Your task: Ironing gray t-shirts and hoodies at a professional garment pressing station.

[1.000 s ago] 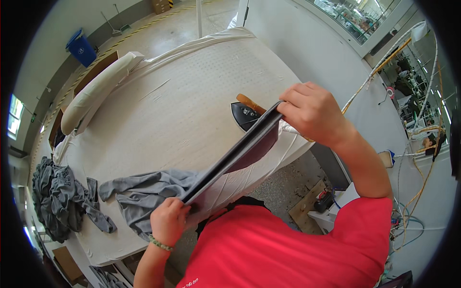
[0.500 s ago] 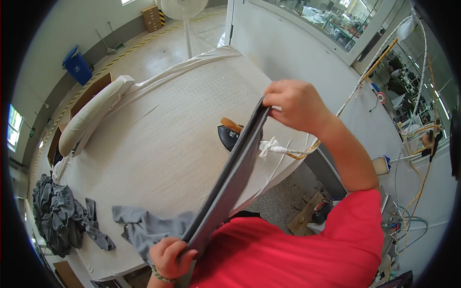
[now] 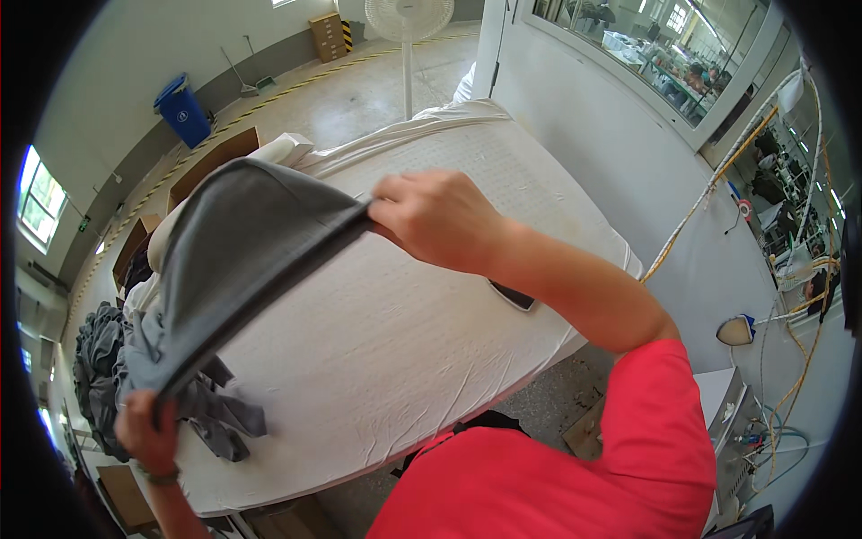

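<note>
A grey cloth (image 3: pixel 247 229) with a straight dark edge is stretched between my hands and billows above the padded ironing table. Its upper right end is pinched in my right hand (image 3: pixel 435 216), which is over the table's middle. Down at the near left, my left hand (image 3: pixel 148 431), a little blurred, grips the other end of that edge. An iron (image 3: pixel 514 296) rests on the table, mostly hidden by my right forearm. More of the grey fabric hangs in folds by my left hand, next to a heap of darker grey garments (image 3: pixel 97 368).
The white-covered ironing table (image 3: pixel 377 359) spans the middle. A padded sleeve board (image 3: pixel 285 151) stands along its far left side, partly behind the cloth. Cords (image 3: pixel 669 238) hang at the right. Beyond are a fan (image 3: pixel 407 72), a blue bin (image 3: pixel 182 112) and a windowed partition (image 3: pixel 584 117).
Both hands have moved left with the cloth, away from my body. The cloth has gone from a narrow hanging strip to a spread, billowing sheet. The view has shifted somewhat.
</note>
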The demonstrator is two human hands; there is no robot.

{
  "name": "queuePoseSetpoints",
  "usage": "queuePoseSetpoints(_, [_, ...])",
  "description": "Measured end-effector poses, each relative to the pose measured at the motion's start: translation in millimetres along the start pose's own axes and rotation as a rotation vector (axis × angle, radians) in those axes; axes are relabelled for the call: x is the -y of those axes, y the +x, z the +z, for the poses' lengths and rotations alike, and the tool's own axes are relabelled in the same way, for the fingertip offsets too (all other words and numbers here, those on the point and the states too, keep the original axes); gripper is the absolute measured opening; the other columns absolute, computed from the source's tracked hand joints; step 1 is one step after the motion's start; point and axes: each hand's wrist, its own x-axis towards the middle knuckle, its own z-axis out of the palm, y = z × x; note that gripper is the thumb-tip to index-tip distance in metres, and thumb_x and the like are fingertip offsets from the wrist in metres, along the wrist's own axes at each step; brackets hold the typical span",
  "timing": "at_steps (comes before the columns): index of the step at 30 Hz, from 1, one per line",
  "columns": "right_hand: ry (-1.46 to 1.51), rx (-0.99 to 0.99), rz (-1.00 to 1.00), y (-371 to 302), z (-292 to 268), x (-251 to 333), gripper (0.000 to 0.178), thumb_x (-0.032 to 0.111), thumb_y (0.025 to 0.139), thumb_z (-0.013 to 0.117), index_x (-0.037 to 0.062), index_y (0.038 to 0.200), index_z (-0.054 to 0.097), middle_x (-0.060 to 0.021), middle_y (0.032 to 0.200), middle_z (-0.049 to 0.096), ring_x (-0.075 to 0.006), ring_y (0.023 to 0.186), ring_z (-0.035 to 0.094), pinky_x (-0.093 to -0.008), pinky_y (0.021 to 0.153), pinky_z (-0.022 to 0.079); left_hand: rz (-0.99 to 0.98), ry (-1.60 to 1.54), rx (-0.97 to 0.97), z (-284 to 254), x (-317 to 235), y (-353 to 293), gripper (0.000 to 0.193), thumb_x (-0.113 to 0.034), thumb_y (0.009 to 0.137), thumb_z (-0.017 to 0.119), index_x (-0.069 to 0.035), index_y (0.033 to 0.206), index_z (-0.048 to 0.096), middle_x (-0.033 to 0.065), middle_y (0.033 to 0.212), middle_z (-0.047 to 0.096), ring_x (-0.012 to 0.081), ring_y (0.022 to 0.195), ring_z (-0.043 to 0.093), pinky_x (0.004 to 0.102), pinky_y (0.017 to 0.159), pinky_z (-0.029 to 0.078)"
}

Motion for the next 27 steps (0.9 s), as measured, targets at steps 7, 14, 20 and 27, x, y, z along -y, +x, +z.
queuePoseSetpoints(7, [0.091, 0.591, 0.180, -62, 21, 33, 0.021, 0.031, 0.092, 0.075, 0.0113, 0.086, 0.077, -0.0084, 0.091, 0.074, -0.0305, 0.089, 0.075, -0.0449, 0.076, 0.060, -0.018, -0.462, 0.110, 121, -120, -57, 0.021, -0.022, 0.094, 0.079, -0.009, 0.107, 0.068, 0.0079, 0.086, 0.070, 0.0280, 0.068, 0.067, 0.0401, 0.057, 0.051])
queuePoseSetpoints(14, [0.082, 0.693, 0.414, -13, 111, 27, 0.022, 0.031, 0.092, 0.072, 0.0120, 0.092, 0.081, -0.0118, 0.093, 0.079, -0.0356, 0.093, 0.076, -0.0485, 0.078, 0.060, -0.086, -0.334, 0.026, 161, -64, -12, 0.015, -0.016, 0.095, 0.077, -0.010, 0.104, 0.068, 0.0090, 0.084, 0.065, 0.0305, 0.066, 0.065, 0.0414, 0.056, 0.051])
queuePoseSetpoints(20, [-0.023, 0.188, 0.342, 3, 130, -6, 0.020, 0.032, 0.094, 0.072, 0.0125, 0.090, 0.076, -0.0106, 0.087, 0.075, -0.0331, 0.084, 0.075, -0.0473, 0.070, 0.060, -0.142, -0.339, -0.134, 148, -55, 11, 0.019, -0.011, 0.092, 0.081, -0.010, 0.110, 0.073, 0.0070, 0.094, 0.069, 0.0286, 0.070, 0.068, 0.0390, 0.059, 0.053])
queuePoseSetpoints(27, [-0.072, 0.482, 0.396, -158, 158, 19, 0.011, 0.026, 0.093, 0.074, 0.0151, 0.092, 0.074, -0.0106, 0.078, 0.071, -0.0348, 0.075, 0.073, -0.0479, 0.067, 0.058, -0.162, -0.488, 0.224, 175, -221, -68, 0.015, -0.020, 0.090, 0.078, -0.015, 0.101, 0.068, 0.0058, 0.083, 0.061, 0.0239, 0.063, 0.063, 0.0393, 0.053, 0.050])
